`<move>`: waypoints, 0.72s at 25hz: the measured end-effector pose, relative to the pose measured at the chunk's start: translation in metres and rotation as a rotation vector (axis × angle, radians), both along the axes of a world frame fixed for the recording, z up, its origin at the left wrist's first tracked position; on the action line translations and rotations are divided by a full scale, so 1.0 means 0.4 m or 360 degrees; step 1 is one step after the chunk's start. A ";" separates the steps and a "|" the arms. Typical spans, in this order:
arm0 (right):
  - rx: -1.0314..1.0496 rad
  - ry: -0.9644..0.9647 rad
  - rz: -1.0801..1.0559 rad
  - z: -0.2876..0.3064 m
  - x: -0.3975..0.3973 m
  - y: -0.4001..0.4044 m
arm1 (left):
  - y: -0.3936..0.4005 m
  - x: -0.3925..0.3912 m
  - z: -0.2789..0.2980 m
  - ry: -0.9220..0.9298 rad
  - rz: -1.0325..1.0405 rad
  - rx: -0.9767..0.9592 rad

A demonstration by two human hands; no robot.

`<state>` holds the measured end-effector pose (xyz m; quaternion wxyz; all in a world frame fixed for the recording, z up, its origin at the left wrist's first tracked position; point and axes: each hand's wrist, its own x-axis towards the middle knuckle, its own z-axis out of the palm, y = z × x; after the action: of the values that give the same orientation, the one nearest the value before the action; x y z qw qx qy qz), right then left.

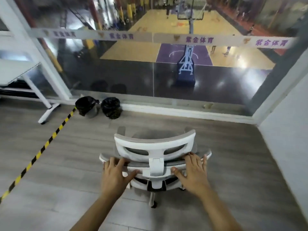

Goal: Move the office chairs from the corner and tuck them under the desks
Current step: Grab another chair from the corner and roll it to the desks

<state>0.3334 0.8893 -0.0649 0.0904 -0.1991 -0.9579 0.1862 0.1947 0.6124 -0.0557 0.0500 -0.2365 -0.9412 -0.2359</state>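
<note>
Your left hand (115,170) and right hand (193,169) grasp the top edge of the white office chair (155,147) from behind, fingers curled over its backrest. The chair stands on the grey floor (66,155), facing the glass wall (133,72), near two black bins (98,106).

Grey plank floor (50,189), glass wall (133,77)

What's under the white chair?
Under the office chair you can see a white base leg with a dark wheel on the grey floor. The seat, backrest and both hands cover the rest of the base.
</note>
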 end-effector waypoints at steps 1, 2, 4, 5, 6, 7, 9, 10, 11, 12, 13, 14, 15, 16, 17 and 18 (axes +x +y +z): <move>-0.0004 0.0003 0.0074 0.002 -0.053 -0.049 | -0.067 -0.021 0.000 -0.0004 0.0082 0.0013; 0.0004 0.0014 0.0142 0.004 -0.102 -0.102 | -0.133 -0.040 0.000 -0.0012 0.0151 0.0026; 0.0010 0.0070 0.0294 0.004 -0.208 -0.230 | -0.284 -0.079 0.001 0.0012 0.0299 0.0067; 0.0002 0.0107 0.0356 0.001 -0.256 -0.289 | -0.351 -0.097 0.001 0.0048 0.0359 0.0078; -0.0020 0.0134 0.0410 0.001 -0.303 -0.352 | -0.418 -0.115 0.003 0.0072 0.0424 0.0085; -0.0054 0.0167 0.0459 -0.002 -0.348 -0.414 | -0.485 -0.134 0.000 0.0086 0.0487 0.0091; -0.0150 0.0250 0.0539 -0.006 -0.452 -0.556 | -0.638 -0.183 -0.006 0.0081 0.0639 0.0091; -0.0189 0.0287 0.0564 -0.004 -0.500 -0.623 | -0.706 -0.208 -0.009 0.0065 0.0700 0.0090; -0.0214 0.0315 0.0596 0.000 -0.550 -0.693 | -0.776 -0.234 -0.011 0.0041 0.0760 0.0105; -0.0227 0.0336 0.0633 0.002 -0.594 -0.759 | -0.840 -0.257 -0.015 0.0016 0.0811 0.0129; -0.0239 0.0346 0.0678 0.002 -0.648 -0.831 | -0.910 -0.283 -0.018 0.0007 0.0858 0.0147; -0.0254 0.0345 0.0720 0.003 -0.698 -0.893 | -0.970 -0.307 -0.020 0.0002 0.0907 0.0154; -0.0256 0.0340 0.0767 0.006 -0.749 -0.951 | -1.026 -0.333 -0.022 0.0000 0.0949 0.0153; -0.0255 0.0336 0.0817 0.008 -0.801 -1.009 | -1.082 -0.363 -0.022 -0.0006 0.0997 0.0157; -0.0257 0.0338 0.0865 0.011 -0.851 -1.063 | -1.135 -0.393 -0.018 -0.0020 0.1042 0.0167; -0.0260 0.0345 0.0910 0.011 -0.911 -1.125 | -1.196 -0.431 -0.018 -0.0029 0.1089 0.0178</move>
<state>-0.0310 0.4393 -0.0604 0.1197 0.0928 -0.9416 0.3006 0.0222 0.1342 -0.0629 0.1305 0.0980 -0.9521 -0.2587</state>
